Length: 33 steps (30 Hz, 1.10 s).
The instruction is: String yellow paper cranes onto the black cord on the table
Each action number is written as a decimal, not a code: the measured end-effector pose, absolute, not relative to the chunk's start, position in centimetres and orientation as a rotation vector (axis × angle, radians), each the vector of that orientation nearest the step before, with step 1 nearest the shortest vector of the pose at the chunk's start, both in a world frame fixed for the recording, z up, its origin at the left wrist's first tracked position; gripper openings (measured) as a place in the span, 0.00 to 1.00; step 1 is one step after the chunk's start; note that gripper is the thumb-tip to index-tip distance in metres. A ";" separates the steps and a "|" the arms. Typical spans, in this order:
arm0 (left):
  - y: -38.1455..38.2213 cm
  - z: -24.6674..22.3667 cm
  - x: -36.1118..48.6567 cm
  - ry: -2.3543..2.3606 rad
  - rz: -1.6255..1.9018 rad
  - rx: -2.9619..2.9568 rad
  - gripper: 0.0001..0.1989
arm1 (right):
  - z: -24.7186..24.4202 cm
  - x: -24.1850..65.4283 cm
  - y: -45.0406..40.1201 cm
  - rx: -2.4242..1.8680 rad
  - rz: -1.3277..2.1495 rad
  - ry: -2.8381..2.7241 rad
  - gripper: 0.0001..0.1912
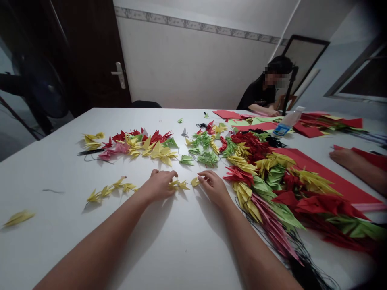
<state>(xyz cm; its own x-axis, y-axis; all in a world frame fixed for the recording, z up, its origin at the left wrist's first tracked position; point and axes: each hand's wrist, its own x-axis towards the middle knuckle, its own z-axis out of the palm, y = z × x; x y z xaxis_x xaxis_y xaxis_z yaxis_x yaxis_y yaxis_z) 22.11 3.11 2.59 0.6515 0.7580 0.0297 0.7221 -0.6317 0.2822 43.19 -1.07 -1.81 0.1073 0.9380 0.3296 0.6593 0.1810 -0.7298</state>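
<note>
Several yellow folded paper cranes [105, 191] lie in a line across the white table, running up to my left hand and beyond it. My left hand [160, 186] is closed, its fingers curled on a yellow crane in this line; the fingers partly cover it. Just right of it another yellow crane [183, 185] rests on the table. My right hand [213, 186] is bent inward, with thumb and fingertips at the edge of a small yellow crane [195, 182]. Any thread between the two hands is too fine to make out.
Beyond my hands lies a mixed heap of cranes [142, 146]; black scissors [90, 152] are beside it. Thick crane strands [272, 177] with black cord fill the right side. A water bottle [287, 123], red paper [329, 173], a seated person [260, 94] and another person's hand [344, 157] are there too.
</note>
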 end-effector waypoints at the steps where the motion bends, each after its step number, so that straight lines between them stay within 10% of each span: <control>1: 3.1 2.7 22.3 1.199 0.237 2.632 0.19 | -1.8 43.2 -1.1 -1.551 0.425 -1.621 0.15; 33: 3.2 2.3 28.7 1.126 0.250 2.830 0.12 | -1.0 44.9 -1.6 -1.726 0.288 -1.771 0.06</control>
<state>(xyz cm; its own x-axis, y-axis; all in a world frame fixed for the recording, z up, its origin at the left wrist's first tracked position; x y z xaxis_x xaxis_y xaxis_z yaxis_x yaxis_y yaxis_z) 28.66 3.18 2.33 0.7155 0.6883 0.1201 0.6743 -0.7252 0.1390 44.89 -1.56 -0.98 0.0676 0.9554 0.2874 0.8152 0.1132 -0.5680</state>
